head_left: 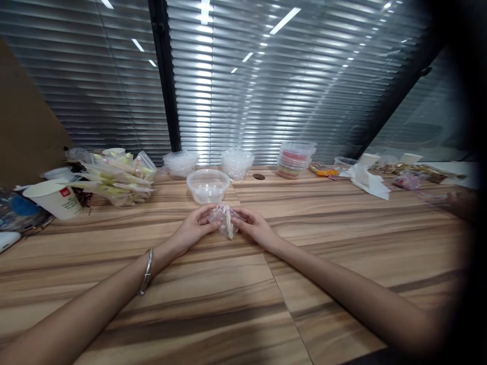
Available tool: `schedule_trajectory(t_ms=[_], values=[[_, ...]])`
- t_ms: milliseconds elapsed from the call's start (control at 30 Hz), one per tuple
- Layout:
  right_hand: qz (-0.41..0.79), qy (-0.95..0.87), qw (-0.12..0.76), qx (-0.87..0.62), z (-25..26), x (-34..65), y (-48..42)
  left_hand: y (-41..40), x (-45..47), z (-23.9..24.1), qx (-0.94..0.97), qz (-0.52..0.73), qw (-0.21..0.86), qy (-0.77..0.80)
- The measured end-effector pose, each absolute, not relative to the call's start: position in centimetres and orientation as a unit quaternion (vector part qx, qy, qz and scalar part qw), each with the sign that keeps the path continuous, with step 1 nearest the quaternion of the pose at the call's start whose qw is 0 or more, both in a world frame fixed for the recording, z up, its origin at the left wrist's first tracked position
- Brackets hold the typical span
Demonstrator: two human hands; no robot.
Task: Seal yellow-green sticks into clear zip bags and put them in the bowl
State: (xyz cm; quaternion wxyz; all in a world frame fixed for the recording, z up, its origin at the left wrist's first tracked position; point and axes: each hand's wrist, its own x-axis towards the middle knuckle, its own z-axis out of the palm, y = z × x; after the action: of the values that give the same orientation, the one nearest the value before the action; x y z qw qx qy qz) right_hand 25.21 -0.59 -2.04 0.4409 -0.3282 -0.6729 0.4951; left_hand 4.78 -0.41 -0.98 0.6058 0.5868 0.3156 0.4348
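Observation:
Between my two hands is a small clear plastic bag [225, 223] with a pale, narrow strip inside it; what the strip is I cannot make out. My left hand [196, 227] pinches the bag's left side between thumb and fingers, a silver bangle on that wrist. On the opposite side, my right hand [255, 228] grips the bag close to the pale strip. Just beyond my hands stands an open clear plastic bowl [208, 186] that looks bare inside.
At the left, a clear container heaped with yellowish packets [122, 177] stands beside a paper cup [55, 198]. Behind are stacked clear bowls [180, 165], a tub [238, 163] and containers with red contents [294, 159]. Crumpled tissue [367, 180] and another person's hand [462, 203] are at right.

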Motion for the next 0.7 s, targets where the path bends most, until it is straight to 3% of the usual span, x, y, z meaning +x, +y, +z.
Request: schedule_trajectory(t_ms=[167,700], values=[[0.505,-0.673,0.439,-0.314,-1.71,25.33,-0.85,-0.40,4.79,-0.92,0.622,0.395,0.614,0.285],[0.503,-0.643,0.472,-0.333,-2.02,25.34,-0.69,-0.31,4.75,-1.24,0.613,0.450,0.563,0.322]])
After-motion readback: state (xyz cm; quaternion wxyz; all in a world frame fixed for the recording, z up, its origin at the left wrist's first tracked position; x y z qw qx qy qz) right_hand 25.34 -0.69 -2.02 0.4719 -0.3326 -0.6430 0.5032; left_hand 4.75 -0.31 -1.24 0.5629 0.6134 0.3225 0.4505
